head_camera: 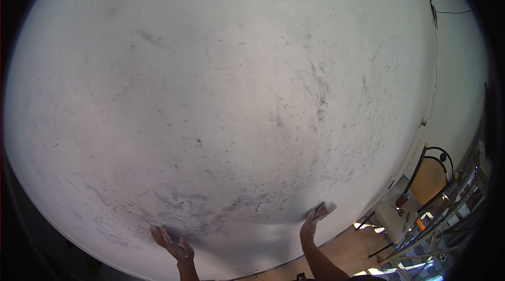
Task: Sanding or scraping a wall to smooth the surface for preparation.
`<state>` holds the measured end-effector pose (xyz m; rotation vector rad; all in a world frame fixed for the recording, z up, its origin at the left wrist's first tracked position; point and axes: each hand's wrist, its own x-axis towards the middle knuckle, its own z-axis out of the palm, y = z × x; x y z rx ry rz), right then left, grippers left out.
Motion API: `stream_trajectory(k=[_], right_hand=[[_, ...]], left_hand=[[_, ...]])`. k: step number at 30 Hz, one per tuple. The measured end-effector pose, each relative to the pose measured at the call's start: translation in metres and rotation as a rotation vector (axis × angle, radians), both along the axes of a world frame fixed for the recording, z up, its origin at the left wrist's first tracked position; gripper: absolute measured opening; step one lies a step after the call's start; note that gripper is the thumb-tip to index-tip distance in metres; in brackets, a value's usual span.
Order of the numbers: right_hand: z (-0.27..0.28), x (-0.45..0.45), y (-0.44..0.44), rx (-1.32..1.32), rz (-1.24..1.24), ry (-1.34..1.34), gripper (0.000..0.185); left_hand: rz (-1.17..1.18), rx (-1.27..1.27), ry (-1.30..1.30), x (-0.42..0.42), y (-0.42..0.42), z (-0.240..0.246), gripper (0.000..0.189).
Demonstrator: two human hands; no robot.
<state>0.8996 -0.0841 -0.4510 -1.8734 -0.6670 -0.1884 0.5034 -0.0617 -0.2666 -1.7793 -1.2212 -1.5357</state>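
Observation:
Before me stands a large white wall (236, 103) with grey scuffs and rough, patchy marks, densest low down. My left hand (173, 244) is at the lower left, its fingers apart and touching or close to the wall, holding nothing. At the lower right my right hand (309, 225) grips a flat, thin piece (325, 210), perhaps sandpaper or a scraper blade, against the wall; its exact kind cannot be told.
To the right, a metal-framed chair (430, 176) with scissors (400, 212) on its seat stands beside a metal rack (426, 247). A thin wire (436, 64) runs down the side wall. Brown floor (339, 246) shows below.

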Motion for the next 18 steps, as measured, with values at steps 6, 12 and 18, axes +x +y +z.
stream_trajectory(k=[6, 12, 18], right_hand=[[0.061, 0.019, 0.006, -0.089, 0.108, 0.184, 0.053], [0.007, -0.044, 0.015, -0.274, -0.104, -0.347, 0.051], [-0.022, -0.066, 0.027, -0.265, -0.168, -0.458, 0.05]], left_hand=[[0.128, -0.082, 0.129, -0.066, -0.003, 0.014, 0.062], [0.188, -0.072, 0.172, -0.121, 0.007, 0.003, 0.06], [0.134, -0.049, 0.272, -0.167, 0.017, -0.01, 0.059]])
